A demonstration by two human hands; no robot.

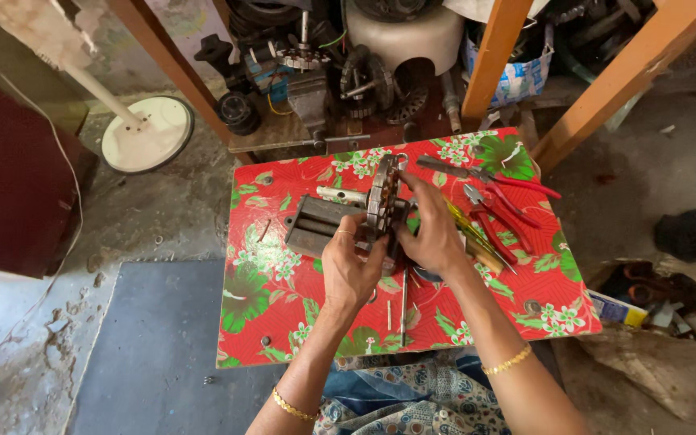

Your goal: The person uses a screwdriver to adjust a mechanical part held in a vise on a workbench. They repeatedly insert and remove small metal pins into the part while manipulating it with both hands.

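Observation:
Both hands grip a round metal motor stator (383,196), held on edge over a small table with a red floral cover (283,298). My left hand (351,266) clasps its lower left side. Along the stator's right rim lie the fingers of my right hand (432,229). A metal shaft (340,196) sticks out to the left of the stator. Under it lies a dark grey metal block (313,226).
Red-handled pliers (499,181) and cutters (489,213) lie at the table's right, next to a yellow-handled screwdriver (477,242). A thin rod (403,302) lies near the front. Motor parts crowd a shelf (316,80) behind, between orange wooden legs. A white fan base (148,133) stands at left.

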